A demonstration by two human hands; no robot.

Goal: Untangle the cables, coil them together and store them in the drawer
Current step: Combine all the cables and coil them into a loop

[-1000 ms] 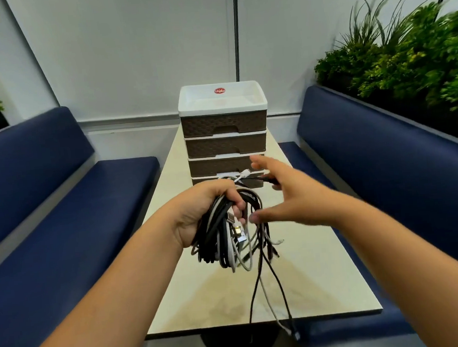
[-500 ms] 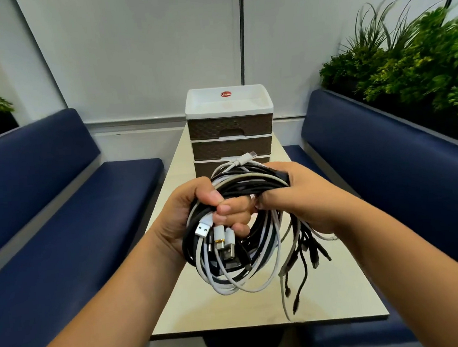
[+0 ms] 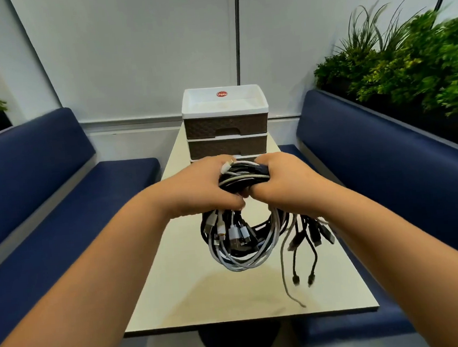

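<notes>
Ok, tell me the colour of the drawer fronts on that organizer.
Dark brown with a woven texture, set in a white frame; head view shows the drawer fronts.

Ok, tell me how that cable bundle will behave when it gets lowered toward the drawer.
The cable bundle is probably floppy: its loops sag below the left hand and right hand gripping it. The loose ends dangling on the right may trail and snag. It looks light, but likely springs apart if the grip loosens.
</notes>
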